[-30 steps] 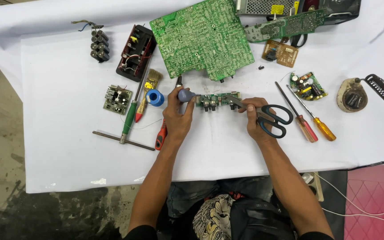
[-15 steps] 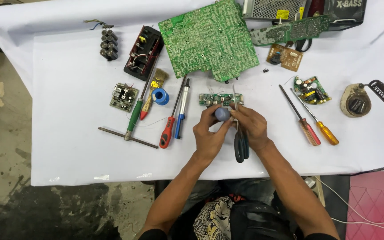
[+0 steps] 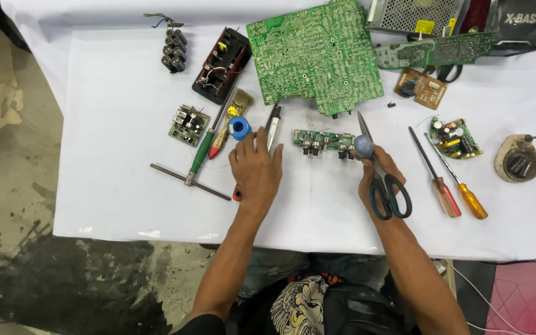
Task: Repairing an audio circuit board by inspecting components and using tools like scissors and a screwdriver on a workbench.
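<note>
beside right hand (image 3: pixel 376 177): small circuit board (image 3: pixel 324 141), touching fingertips.

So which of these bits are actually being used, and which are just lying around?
In use:
left hand on the grey tool
right hand holding scissors and a small blue-grey cylinder

Lying about:
large green board
orange screwdriver
battery pack

An electronics repair workshop. A table under a white cloth (image 3: pixel 113 205) is strewn with bare green circuit boards (image 3: pixel 315 56), screwdrivers (image 3: pixel 448 177), scissors (image 3: pixel 384 180) and a soldering iron stand (image 3: pixel 517 159). The concrete floor (image 3: pixel 7 260) beside it is stained and worn.
</note>
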